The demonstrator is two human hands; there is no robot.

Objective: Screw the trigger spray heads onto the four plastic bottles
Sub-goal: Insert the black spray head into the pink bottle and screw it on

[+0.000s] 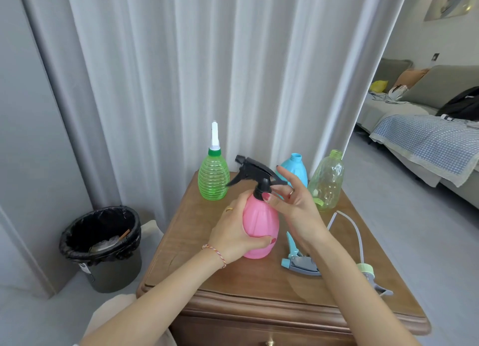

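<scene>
A pink bottle (pixel 260 222) stands on the wooden table (pixel 207 275), and my left hand (pixel 233 229) is wrapped around its body. A black trigger spray head (pixel 255 173) sits on its neck. My right hand (pixel 295 203) pinches the black collar with thumb and fingers. Behind stand a ribbed green bottle (pixel 213 177) with a white nozzle cap, a blue bottle (pixel 295 171) with an open neck, and a pale yellow-green bottle (pixel 327 182), also open. A blue-grey spray head (pixel 298 260) and a light green spray head (pixel 368 273) with a tube lie on the table at the right.
A bin (pixel 103 247) lined with a black bag stands on the floor left of the table. White curtains (pixel 207 73) hang right behind it. A sofa (pixel 427 107) with a blue checked cloth is at the far right.
</scene>
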